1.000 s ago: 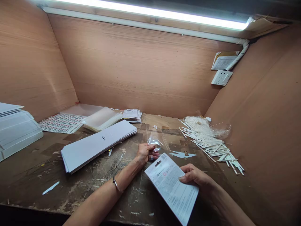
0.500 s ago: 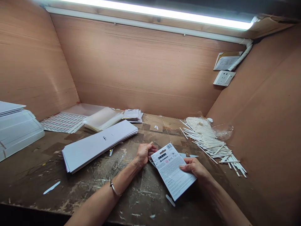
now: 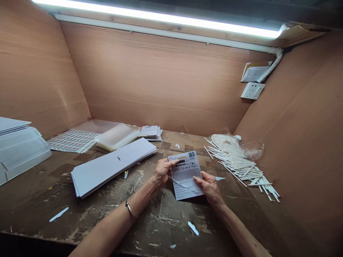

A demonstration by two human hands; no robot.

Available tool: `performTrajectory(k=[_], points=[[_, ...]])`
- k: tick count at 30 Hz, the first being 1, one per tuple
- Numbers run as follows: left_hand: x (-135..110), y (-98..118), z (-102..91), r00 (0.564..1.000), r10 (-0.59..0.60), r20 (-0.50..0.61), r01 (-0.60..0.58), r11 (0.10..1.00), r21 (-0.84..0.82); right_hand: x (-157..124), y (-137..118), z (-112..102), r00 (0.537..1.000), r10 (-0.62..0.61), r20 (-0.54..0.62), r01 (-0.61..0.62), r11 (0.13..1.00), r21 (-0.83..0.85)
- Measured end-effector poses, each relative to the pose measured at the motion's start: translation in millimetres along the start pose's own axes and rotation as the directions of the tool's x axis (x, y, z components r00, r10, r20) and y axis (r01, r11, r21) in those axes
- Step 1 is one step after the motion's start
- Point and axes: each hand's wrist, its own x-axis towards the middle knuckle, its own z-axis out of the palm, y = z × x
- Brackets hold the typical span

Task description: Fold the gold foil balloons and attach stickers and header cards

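A printed packaging card [image 3: 184, 185] with a barcode and a hang hole near its top is held up above the worn tabletop, creased or bowed across its lower half. My left hand [image 3: 163, 170] pinches its upper left edge, thumb lying on the front beside the hang hole. At the lower right edge my right hand [image 3: 210, 185] grips it, with the thumb pressed on the printed face. The fingers behind the card are hidden. A white pointed scrap [image 3: 220, 178] shows just right of my right hand.
Left of my hands lies a stack of long white cards [image 3: 114, 167]. Behind it are clear plastic sheets [image 3: 116, 137], a printed sticker sheet [image 3: 72, 141] and a pile of printed cards [image 3: 150, 132]. White paper sticks [image 3: 245, 169] spread at right. Small white cut-outs [image 3: 193, 228] dot the tabletop.
The card has moved up and left and turned more upright. My left thumb now lies on its front, and my right hand has shifted left with it.
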Motion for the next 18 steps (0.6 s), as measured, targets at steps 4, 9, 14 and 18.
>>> performTrajectory(k=[4,9,14,18], points=[[-6,30,14.2,0.959,0.166,0.231,-0.209,0.962,0.174,8,1,2,0.988,-0.155,-0.029,0.156,0.987,0.029],[-15,36,17.9,0.905,0.233,0.356,-0.361,0.862,0.355,1,-18,-13,0.988,-0.152,0.032,0.155,0.985,-0.079],[-17,35,10.9,0.903,0.206,0.377,-0.359,0.844,0.399,-2,-50,-16,0.968,-0.243,-0.058,0.237,0.966,-0.101],[-16,33,3.4,0.907,0.166,0.387,-0.327,0.856,0.400,8,-38,-5,0.967,-0.254,0.008,0.254,0.965,-0.060]])
